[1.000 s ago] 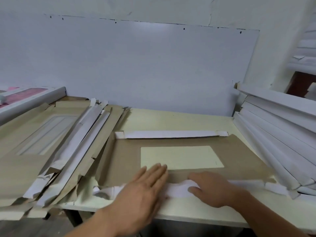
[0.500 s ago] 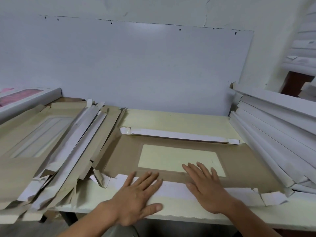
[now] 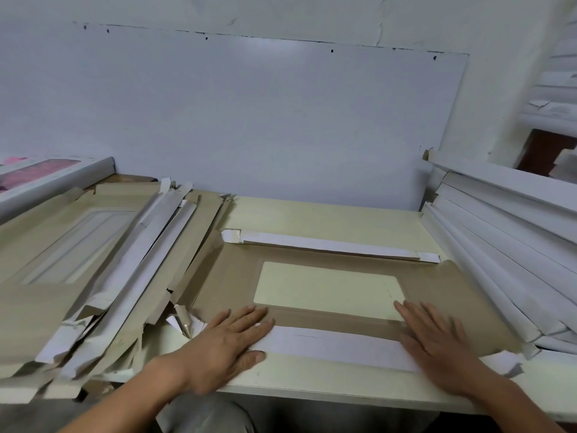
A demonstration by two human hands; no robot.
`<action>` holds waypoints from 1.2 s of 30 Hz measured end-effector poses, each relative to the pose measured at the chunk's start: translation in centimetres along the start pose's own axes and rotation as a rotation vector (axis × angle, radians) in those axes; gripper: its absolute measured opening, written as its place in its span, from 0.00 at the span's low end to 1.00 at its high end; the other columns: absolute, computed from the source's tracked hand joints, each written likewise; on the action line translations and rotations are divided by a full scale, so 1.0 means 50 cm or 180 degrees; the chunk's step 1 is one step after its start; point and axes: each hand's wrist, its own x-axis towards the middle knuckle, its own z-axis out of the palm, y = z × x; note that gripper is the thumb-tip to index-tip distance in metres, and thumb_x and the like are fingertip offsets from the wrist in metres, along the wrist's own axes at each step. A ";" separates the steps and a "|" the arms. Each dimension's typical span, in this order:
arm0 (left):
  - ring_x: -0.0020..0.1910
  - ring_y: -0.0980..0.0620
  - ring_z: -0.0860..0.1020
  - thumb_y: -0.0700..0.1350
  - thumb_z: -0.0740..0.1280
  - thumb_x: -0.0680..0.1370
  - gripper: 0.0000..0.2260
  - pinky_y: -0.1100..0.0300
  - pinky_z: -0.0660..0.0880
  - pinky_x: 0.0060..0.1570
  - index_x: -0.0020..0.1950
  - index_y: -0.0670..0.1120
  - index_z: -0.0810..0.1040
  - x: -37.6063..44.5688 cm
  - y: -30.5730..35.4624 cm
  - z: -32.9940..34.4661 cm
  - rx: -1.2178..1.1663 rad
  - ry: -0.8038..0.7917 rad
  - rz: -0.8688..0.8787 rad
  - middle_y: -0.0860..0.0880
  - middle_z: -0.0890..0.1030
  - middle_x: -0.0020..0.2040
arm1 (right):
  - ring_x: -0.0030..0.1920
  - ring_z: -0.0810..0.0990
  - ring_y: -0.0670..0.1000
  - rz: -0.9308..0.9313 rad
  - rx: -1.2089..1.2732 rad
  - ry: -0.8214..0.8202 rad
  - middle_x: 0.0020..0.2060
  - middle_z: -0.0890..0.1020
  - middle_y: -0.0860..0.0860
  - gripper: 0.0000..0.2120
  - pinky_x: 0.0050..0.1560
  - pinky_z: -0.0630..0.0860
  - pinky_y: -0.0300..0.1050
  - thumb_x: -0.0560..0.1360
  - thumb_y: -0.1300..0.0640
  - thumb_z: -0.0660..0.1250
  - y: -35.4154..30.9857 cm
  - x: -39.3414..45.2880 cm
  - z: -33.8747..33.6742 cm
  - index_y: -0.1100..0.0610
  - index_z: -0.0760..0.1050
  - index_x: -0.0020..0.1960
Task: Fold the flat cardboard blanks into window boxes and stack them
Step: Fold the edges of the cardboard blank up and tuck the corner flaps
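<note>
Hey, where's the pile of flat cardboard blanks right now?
In the head view, the pile of flat blanks sits on the left of the table, beside the blank being pressed flat by the left hand and right hand.

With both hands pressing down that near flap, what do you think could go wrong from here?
1. The left hand and right hand press only the ends of the near flap; its unpressed middle may spring up or crease unevenly.
2. The blank has its right edge against the stacked white boxes; raising that side could snag or nudge them.
3. The loose pile of blanks overhangs the table edge and might slide.
</note>
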 end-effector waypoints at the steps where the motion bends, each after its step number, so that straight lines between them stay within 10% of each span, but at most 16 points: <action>1: 0.76 0.63 0.34 0.66 0.46 0.81 0.28 0.58 0.37 0.75 0.80 0.61 0.45 0.002 -0.004 0.002 0.0028 0.0045 0.0009 0.61 0.40 0.79 | 0.78 0.33 0.45 0.0039 0.0015 0.0018 0.78 0.38 0.38 0.27 0.76 0.35 0.57 0.83 0.41 0.42 0.009 -0.003 0.000 0.36 0.31 0.75; 9: 0.75 0.51 0.64 0.62 0.48 0.81 0.26 0.63 0.56 0.73 0.69 0.50 0.73 0.001 0.002 -0.015 -0.0031 0.0760 0.0317 0.51 0.70 0.73 | 0.78 0.36 0.45 0.0051 0.0141 0.0272 0.79 0.44 0.38 0.26 0.76 0.37 0.55 0.83 0.41 0.45 0.030 -0.020 -0.003 0.38 0.40 0.78; 15: 0.55 0.53 0.70 0.61 0.48 0.81 0.22 0.59 0.69 0.54 0.55 0.53 0.79 0.005 0.017 -0.031 0.0119 0.1165 0.0050 0.54 0.74 0.53 | 0.64 0.71 0.47 -0.1226 0.0266 0.1260 0.59 0.74 0.41 0.19 0.65 0.65 0.53 0.76 0.37 0.57 -0.038 -0.049 -0.003 0.43 0.78 0.59; 23: 0.45 0.47 0.74 0.56 0.42 0.79 0.22 0.53 0.68 0.48 0.45 0.49 0.73 0.045 0.039 -0.025 0.0563 0.1297 -0.0510 0.51 0.76 0.42 | 0.38 0.72 0.42 -0.1165 0.0537 0.1095 0.35 0.72 0.39 0.13 0.40 0.71 0.39 0.82 0.45 0.55 -0.094 -0.017 -0.011 0.47 0.73 0.43; 28: 0.48 0.46 0.73 0.50 0.51 0.81 0.08 0.53 0.64 0.51 0.52 0.50 0.68 0.100 0.058 -0.007 0.0715 0.1090 -0.0697 0.50 0.74 0.48 | 0.41 0.74 0.43 -0.0852 0.0366 0.0790 0.40 0.75 0.40 0.16 0.45 0.71 0.38 0.84 0.44 0.47 -0.125 0.026 -0.016 0.42 0.73 0.57; 36: 0.76 0.49 0.54 0.63 0.42 0.82 0.25 0.44 0.48 0.73 0.78 0.59 0.53 0.133 0.034 0.005 0.0571 0.0571 -0.0650 0.52 0.57 0.77 | 0.76 0.53 0.49 -0.0486 -0.0243 0.0395 0.76 0.56 0.41 0.24 0.74 0.51 0.56 0.82 0.39 0.39 -0.115 0.067 0.006 0.37 0.49 0.78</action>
